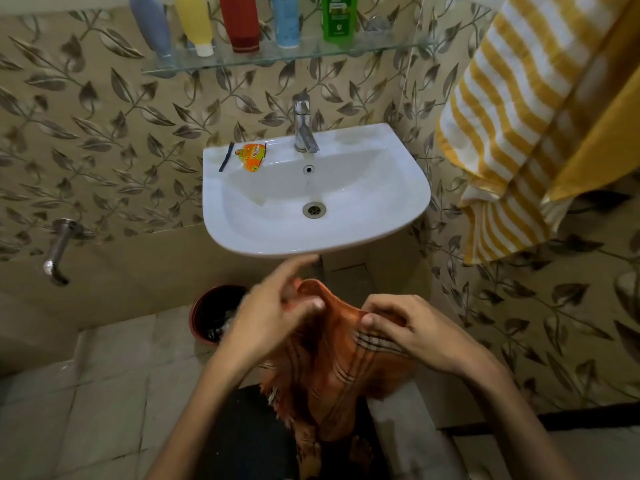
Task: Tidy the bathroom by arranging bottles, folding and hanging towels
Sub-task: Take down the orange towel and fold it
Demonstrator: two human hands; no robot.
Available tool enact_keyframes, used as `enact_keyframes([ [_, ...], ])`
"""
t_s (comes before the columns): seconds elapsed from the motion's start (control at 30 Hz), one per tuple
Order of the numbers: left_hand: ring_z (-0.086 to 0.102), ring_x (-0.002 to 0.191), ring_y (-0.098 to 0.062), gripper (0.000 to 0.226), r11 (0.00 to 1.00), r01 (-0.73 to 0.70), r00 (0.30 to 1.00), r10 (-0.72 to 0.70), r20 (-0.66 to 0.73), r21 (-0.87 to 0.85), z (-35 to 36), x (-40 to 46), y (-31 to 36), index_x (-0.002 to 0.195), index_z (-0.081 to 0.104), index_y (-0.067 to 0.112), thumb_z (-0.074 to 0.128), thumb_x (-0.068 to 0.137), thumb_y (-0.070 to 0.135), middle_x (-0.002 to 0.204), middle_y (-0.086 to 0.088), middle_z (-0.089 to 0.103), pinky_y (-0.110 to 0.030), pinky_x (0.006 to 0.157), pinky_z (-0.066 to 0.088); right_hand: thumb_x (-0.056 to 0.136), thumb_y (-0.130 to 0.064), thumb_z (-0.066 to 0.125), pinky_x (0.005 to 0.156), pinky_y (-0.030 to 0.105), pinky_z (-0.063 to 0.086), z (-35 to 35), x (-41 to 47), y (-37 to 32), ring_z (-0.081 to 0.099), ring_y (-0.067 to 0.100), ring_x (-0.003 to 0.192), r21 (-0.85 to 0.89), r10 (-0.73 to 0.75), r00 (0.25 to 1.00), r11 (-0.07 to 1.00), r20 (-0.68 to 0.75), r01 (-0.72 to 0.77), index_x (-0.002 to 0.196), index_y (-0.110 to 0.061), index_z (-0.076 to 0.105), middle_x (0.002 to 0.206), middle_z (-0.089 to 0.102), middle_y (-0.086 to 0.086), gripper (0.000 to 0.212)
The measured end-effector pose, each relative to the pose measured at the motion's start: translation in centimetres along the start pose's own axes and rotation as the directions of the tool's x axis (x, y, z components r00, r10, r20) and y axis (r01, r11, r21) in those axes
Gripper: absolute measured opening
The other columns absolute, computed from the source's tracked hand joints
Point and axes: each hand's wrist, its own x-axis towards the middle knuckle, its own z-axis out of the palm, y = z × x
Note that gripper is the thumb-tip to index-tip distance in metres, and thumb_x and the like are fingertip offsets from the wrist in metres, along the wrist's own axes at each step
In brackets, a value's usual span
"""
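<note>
Head view: five plastic bottles (242,22) stand arranged on the glass shelf (277,60) at 12 o'clock; yellow-striped towel (512,126) hangs at 2 o'clock. Left hand (273,317) and right hand (415,330) pinch the orange checked towel (332,368) at 6 o'clock; folding and hanging remain.

The orange sachet (254,157) lying on the back ledge of the white washbasin (398,188), left of the tap, carries red lettering that seems to read "ola"; its smaller print is too blurred to make out. The green bottle (338,17) on the glass shelf (242,62) bears a label whose words are too small to read
</note>
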Motion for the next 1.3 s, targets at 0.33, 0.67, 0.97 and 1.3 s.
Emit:
enact_keyframes([
  [0.33, 0.058, 0.071, 0.002, 0.011, 0.981, -0.143, 0.987, 0.151, -0.055, 0.133, 2.1, -1.1, 0.8, 0.076, 0.062, 0.03, 0.058, 0.086, 0.035, 0.067, 0.019, 0.063, -0.018, 0.06, 0.041, 0.081, -0.068, 0.044, 0.062, 0.034, 0.046, 0.9, -1.0, -0.2, 0.059, 0.007, 0.068, 0.079, 0.029, 0.997, 0.997, -0.071, -0.024, 0.083, -0.032, 0.062, 0.075, 0.065, -0.005, 0.041],
  [0.67, 0.05, 0.057, 0.009, 0.043, 0.998, -0.045, 0.997, 0.041, 0.069, 0.048, 2.9, -1.1, -0.1, 0.118, 0.047, 0.054, 0.065, 0.082, 0.038, 0.056, 0.022, 0.057, -0.007, 0.053, 0.034, 0.089, -0.054, 0.047, 0.072, 0.04, 0.051, -0.2, -1.3, 0.6, 0.061, 0.002, 0.079, -0.048, 0.103, 0.994, 0.993, -0.039, -0.105, 0.085, -0.032, 0.059, 0.08, 0.066, -0.014, 0.025],
  [0.97, 0.047, 0.057, 0.0, 0.028, 0.975, -0.115, 0.985, 0.087, 0.146, 0.192, 4.5, -0.4, -0.3, 0.062, 0.051, 0.028, 0.06, 0.081, 0.047, 0.053, 0.01, 0.048, -0.018, 0.048, 0.028, 0.084, -0.057, 0.053, 0.064, 0.035, 0.049, 1.4, -0.2, 0.3, 0.059, 0.002, 0.071, -0.029, 0.084, 0.996, 0.996, -0.025, -0.084, 0.085, -0.032, 0.063, 0.074, 0.066, -0.011, 0.027],
  [1.3, 0.056, 0.07, -0.002, 0.021, 0.982, 0.065, 0.99, -0.042, -0.133, 0.177, 3.2, -1.3, -2.7, 0.068, 0.056, 0.026, 0.058, 0.083, 0.04, 0.065, 0.01, 0.061, -0.026, 0.057, 0.039, 0.08, -0.061, 0.054, 0.072, 0.044, 0.052, 1.3, -2.1, 1.9, 0.062, 0.007, 0.077, 0.017, 0.195, 0.976, 0.981, -0.093, -0.194, 0.079, -0.033, 0.06, 0.078, 0.067, -0.01, 0.029],
])
